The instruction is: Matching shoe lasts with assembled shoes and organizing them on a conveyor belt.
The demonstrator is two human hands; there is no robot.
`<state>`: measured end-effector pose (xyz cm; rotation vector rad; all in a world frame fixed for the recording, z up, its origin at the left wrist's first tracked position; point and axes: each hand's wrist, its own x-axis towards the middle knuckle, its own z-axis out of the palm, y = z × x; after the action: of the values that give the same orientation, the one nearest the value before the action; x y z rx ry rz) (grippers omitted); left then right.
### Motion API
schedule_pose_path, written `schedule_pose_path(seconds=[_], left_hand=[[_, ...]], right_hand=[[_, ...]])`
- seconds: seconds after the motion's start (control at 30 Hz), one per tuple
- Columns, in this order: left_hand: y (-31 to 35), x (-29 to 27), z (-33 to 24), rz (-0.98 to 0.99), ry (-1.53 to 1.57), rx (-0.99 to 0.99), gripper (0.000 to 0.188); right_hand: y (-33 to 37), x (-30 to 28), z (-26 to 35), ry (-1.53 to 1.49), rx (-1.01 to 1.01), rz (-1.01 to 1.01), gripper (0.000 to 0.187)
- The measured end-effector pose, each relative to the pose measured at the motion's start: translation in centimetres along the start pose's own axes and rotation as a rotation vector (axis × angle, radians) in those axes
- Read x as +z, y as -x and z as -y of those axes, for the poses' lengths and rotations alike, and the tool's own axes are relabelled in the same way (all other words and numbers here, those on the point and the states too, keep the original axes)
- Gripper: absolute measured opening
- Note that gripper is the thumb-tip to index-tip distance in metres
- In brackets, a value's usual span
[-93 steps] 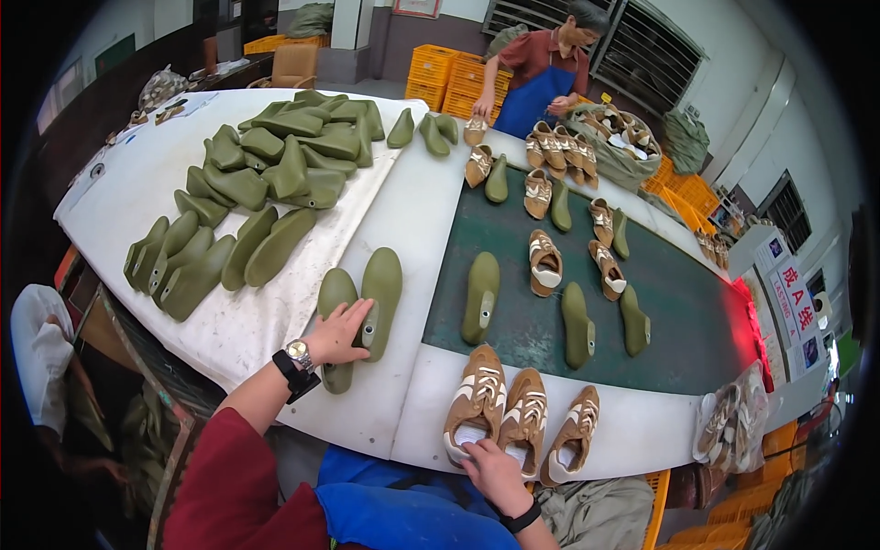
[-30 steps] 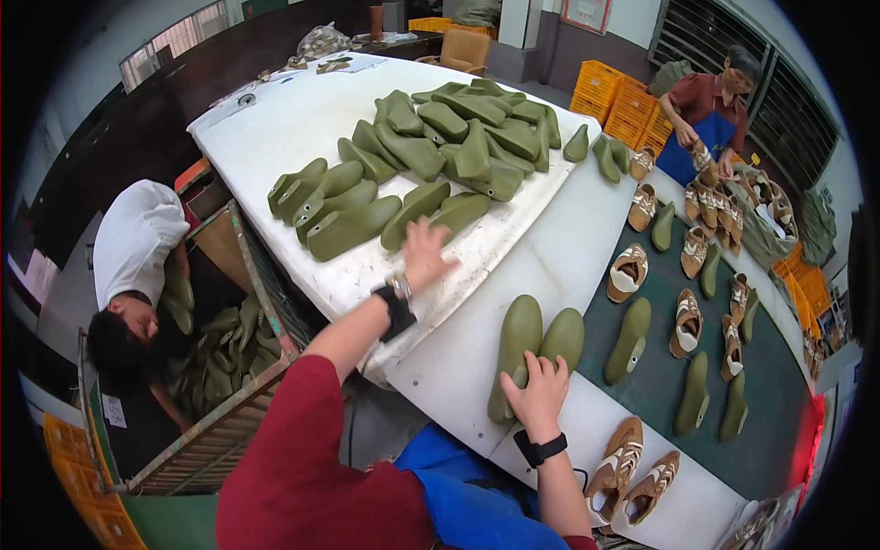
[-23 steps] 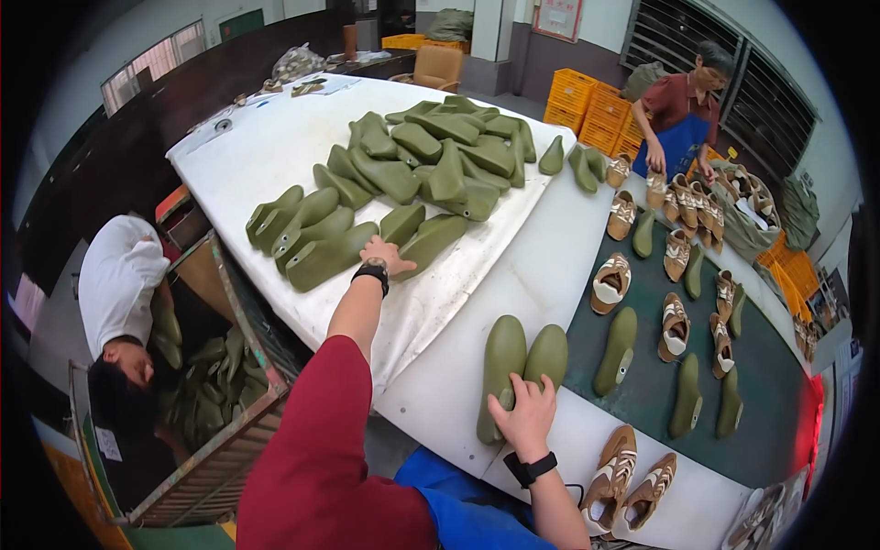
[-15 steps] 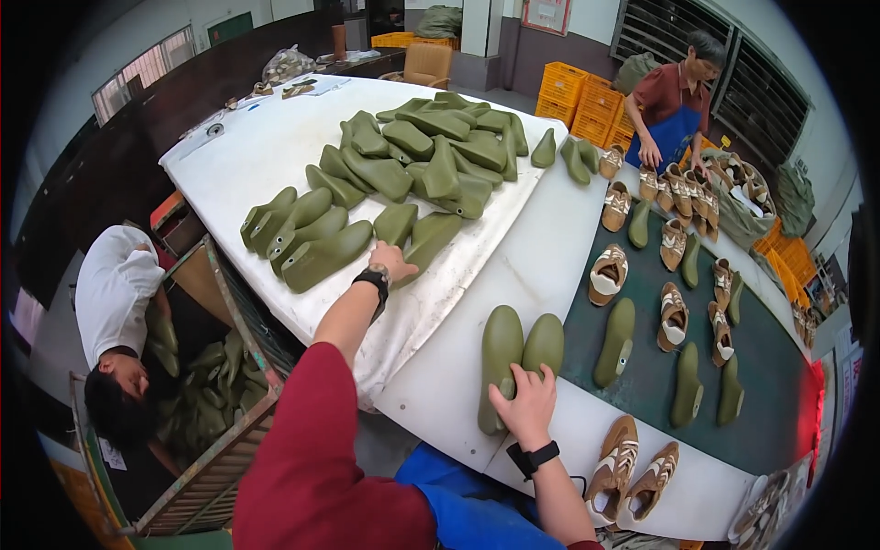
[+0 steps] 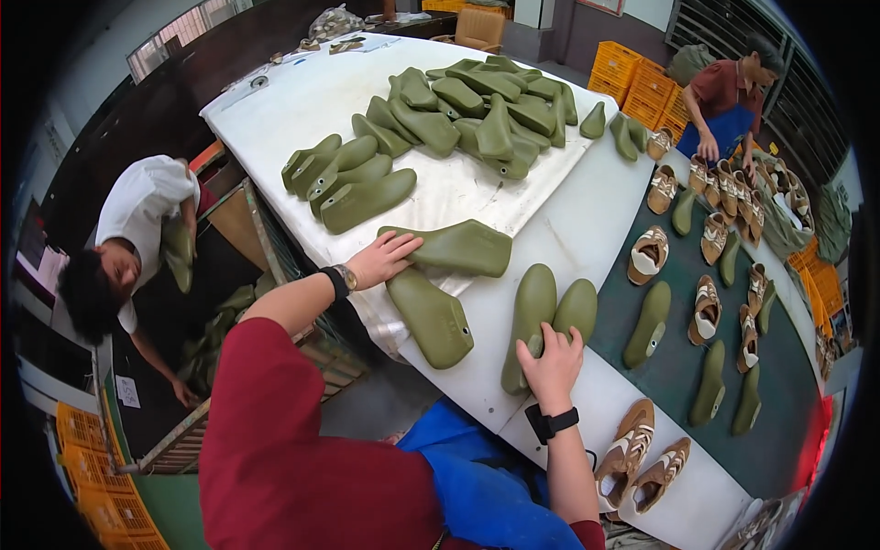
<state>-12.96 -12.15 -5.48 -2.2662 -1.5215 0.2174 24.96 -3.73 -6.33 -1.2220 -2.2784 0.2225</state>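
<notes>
My left hand (image 5: 381,260) grips the ends of two green shoe lasts at the near edge of the cloth-covered table. One last (image 5: 463,247) points right over the cloth; the other last (image 5: 431,319) slants down across the edge. My right hand (image 5: 554,363) is closed on the lower part of a pair of lasts lying side by side, the longer last (image 5: 532,316) on the left and the shorter last (image 5: 577,307) on the right. Below right of that hand stands a pair of brown and white sneakers (image 5: 629,449). A heap of lasts (image 5: 486,110) lies farther back.
A green conveyor belt (image 5: 678,385) on the right carries sneakers and lasts. A person in a blue apron (image 5: 729,101) handles sneakers at its far end. At left, a person in white (image 5: 151,211) bends over a bin (image 5: 247,197), holding a last. Orange crates (image 5: 642,82) stand behind.
My left hand has drawn two lasts off the group on the cloth, toward me and the right-hand pair. My right hand stays on its pair. The person at left has raised a last.
</notes>
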Motion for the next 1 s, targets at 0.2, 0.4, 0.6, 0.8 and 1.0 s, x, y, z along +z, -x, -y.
schedule_pose_path(seconds=[0.2,0.4,0.6,0.8,1.0], left_hand=[[-1.4,2.0,-0.1,0.099,0.053,-0.083,0.042],[-5.1,1.7,1.7,0.069,0.085,-0.102,0.045],[-7.0,-1.0,2.2,0.426,0.144,-0.035,0.055],[-0.9,0.2,0.3,0.319,0.771,-0.214,0.05],[-0.9,0.6,1.0,0.143,0.621,-0.239,0.053]], right_hand=[[-0.1,-0.1,-0.2,0.01,0.003,0.0,0.048],[-0.1,-0.4,-0.1,0.026,0.005,0.007,0.048],[0.1,-0.2,-0.1,-0.006,-0.011,-0.022,0.048],[0.0,-0.5,-0.7,-0.022,0.01,-0.038,0.048],[-0.3,-0.3,-0.6,-0.006,0.002,-0.029,0.047]])
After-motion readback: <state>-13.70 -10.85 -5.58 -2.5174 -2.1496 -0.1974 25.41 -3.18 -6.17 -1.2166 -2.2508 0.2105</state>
